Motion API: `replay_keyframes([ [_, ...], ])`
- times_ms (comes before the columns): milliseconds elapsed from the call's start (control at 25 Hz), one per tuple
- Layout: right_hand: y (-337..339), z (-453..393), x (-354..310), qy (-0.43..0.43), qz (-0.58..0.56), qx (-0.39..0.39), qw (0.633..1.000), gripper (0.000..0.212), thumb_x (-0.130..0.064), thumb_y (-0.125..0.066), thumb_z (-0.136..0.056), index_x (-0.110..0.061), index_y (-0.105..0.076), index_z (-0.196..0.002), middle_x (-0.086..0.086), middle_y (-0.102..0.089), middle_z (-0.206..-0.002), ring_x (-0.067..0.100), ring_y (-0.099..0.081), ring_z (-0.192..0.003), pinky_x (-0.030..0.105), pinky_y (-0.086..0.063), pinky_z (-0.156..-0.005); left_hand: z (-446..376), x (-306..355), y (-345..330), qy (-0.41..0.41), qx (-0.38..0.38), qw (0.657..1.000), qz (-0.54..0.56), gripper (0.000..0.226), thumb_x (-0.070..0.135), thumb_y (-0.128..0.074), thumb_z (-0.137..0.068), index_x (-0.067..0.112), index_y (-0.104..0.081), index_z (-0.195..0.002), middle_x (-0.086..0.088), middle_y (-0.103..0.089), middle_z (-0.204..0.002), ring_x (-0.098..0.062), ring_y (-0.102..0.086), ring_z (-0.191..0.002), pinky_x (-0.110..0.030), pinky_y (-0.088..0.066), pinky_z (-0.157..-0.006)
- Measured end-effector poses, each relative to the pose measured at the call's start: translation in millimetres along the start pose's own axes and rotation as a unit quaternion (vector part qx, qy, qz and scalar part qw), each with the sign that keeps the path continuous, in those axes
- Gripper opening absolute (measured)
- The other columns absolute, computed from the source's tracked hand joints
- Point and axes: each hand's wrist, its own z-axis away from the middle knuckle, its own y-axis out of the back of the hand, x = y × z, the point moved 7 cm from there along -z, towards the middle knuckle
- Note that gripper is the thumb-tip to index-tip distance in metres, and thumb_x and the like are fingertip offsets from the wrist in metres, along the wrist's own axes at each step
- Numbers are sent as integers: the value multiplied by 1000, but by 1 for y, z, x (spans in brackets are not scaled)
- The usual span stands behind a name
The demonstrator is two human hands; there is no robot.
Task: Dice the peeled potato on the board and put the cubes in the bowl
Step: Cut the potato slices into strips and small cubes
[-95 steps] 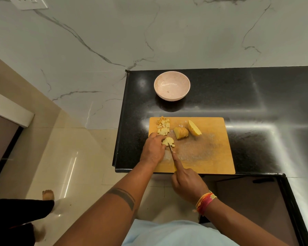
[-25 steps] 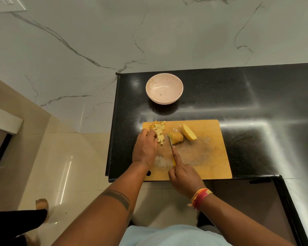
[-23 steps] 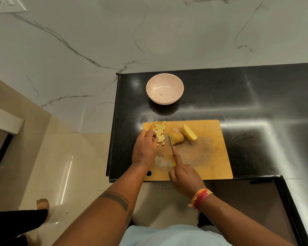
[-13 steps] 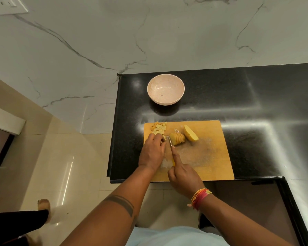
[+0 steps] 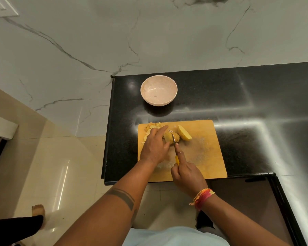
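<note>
On the cutting board (image 5: 203,157), the left hand (image 5: 155,146) lies with fingers spread flat over the sliced potato half (image 5: 172,138), while the right hand (image 5: 186,174) grips a yellow-handled knife (image 5: 174,144) with its blade against the slices. An uncut half (image 5: 184,135) sits just right of them, diced cubes (image 5: 152,127) at the board's far left corner. The bowl (image 5: 158,90) stands on the counter (image 5: 256,103) beyond the board.

Left hand (image 5: 154,147) is lying palm-down, fingers (image 5: 163,129) stretching far-right, forearm bearing a dark tattoo band (image 5: 123,197). Right hand (image 5: 186,174) is sitting nearer, fist curling closed, index finger (image 5: 180,153) pointing far; wrist is wearing orange-pink thread bands (image 5: 202,197).
</note>
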Motion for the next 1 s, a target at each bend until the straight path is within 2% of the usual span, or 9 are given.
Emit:
replay_keyframes([
  [120, 2, -1, 1, -6, 0, 0, 1000, 77, -22, -45, -98, -28, -4, -163, -3, -55, -59, 15, -50, -48, 34, -38, -46, -8, 9, -4, -19, -16, 999, -22, 47, 28, -66, -97, 28, -55, -142, 6, -50, -145, -18, -45, -133, -33, -41, -108],
  [400, 4, -3, -2, 4, 2, 2, 1000, 77, -20, -45, -98, -27, -4, -163, -3, -54, -58, 15, -49, -47, 34, -38, -46, -8, 0, -1, 0, -1, 999, 50, 41, 20, -74, -91, 23, -62, -130, 3, -60, -127, -16, -61, -111, -32, -53, -97],
  [600, 5, -4, -3, 10, 3, -6, 1000, 78, -20, -46, -98, -27, -3, -163, -3, -54, -59, 13, -48, -47, 31, -37, -45, -5, 0, -1, -16, -11, 998, 61, 44, 13, -70, -93, 23, -61, -136, 4, -56, -131, -14, -58, -115, -27, -52, -101],
  [680, 5, -3, -5, 13, 6, -10, 1000, 78, -20, -46, -99, -27, -3, -163, -4, -54, -59, 12, -48, -47, 26, -34, -44, -3, 1, 2, -18, -2, 997, 69, 44, 11, -69, -94, 22, -62, -136, 4, -54, -131, -11, -57, -114, -17, -49, -99],
  [800, 4, -4, -6, 24, 6, -15, 1000, 78, -21, -46, -98, -29, -3, -163, -5, -54, -59, 12, -49, -48, 26, -31, -44, 6, 3, 9, 8, 34, 994, 108, 39, 11, -70, -93, 19, -65, -131, 4, -55, -129, -6, -58, -106, 1, -44, -82],
  [880, 6, -2, -4, 40, 7, -35, 999, 76, -21, -45, -99, -29, -4, -163, -6, -54, -61, 12, -50, -50, 25, -30, -45, 18, 0, 9, 43, 50, 990, 126, 39, 12, -72, -92, 20, -67, -130, 4, -58, -129, -6, -59, -106, 4, -42, -78],
  [1000, 9, 5, 6, 65, 34, -85, 994, 77, -23, -44, -100, -30, 0, -163, -4, -56, -66, 12, -52, -55, 26, -32, -47, 40, -6, -2, 86, 54, 986, 131, 43, 11, -74, -90, 20, -67, -132, 6, -60, -131, -6, -60, -111, 4, -41, -81],
])
